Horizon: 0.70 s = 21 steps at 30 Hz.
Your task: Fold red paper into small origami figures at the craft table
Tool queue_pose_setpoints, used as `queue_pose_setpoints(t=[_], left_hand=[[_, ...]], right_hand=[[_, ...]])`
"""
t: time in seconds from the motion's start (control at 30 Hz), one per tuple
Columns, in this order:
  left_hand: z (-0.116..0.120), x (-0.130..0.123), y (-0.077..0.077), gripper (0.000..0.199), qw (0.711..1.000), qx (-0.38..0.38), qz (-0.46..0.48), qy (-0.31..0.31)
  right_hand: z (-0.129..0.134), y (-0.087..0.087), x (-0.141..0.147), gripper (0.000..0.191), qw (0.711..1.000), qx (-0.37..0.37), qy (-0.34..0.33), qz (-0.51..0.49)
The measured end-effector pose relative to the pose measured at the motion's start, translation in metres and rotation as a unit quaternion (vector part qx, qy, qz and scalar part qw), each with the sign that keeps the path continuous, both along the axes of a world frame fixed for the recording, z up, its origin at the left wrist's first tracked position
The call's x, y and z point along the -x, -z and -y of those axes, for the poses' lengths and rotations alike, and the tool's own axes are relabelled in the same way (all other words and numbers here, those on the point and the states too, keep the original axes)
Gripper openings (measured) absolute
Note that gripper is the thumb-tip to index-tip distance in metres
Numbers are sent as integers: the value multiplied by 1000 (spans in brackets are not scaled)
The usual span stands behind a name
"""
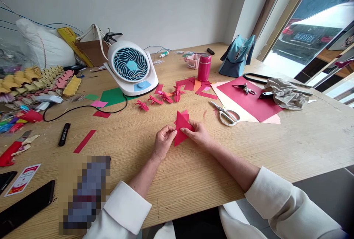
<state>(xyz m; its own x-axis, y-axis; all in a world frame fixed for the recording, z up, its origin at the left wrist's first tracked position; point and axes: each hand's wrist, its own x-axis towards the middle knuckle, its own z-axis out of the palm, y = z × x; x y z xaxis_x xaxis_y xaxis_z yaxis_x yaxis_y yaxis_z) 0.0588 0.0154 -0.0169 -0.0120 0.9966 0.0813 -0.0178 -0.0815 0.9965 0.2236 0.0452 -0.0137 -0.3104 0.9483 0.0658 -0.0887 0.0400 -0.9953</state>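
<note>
The folded red paper (181, 121) is over the table (182, 183), its long edge pointing away from the person. The left hand (164, 141) pinches that edge; the right hand (199, 134) clamps the opposite corner, thumb on top.

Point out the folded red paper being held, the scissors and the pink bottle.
Folded red paper (180, 124), head view: the face turned to the camera.
Scissors (222, 110), head view: near the pivot.
Pink bottle (204, 70), head view: middle of its body.
</note>
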Motion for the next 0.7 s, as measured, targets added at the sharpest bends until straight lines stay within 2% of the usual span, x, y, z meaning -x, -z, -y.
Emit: queue_pose_setpoints(t=[0.2, 0.53, 0.7], left_hand=[[-1, 1, 2, 20, 1000, 13, 9, -3], [0, 0, -2, 19, 1000, -5, -18, 1], [0, 0, -4, 20, 999, -16, -41, -9]], right_hand=[[1, 2, 2, 33, 999, -19, -34, 18], [5, -2, 1, 28, 995, -58, -32, 73], [4, -1, 1, 29, 995, -72, -26, 65]])
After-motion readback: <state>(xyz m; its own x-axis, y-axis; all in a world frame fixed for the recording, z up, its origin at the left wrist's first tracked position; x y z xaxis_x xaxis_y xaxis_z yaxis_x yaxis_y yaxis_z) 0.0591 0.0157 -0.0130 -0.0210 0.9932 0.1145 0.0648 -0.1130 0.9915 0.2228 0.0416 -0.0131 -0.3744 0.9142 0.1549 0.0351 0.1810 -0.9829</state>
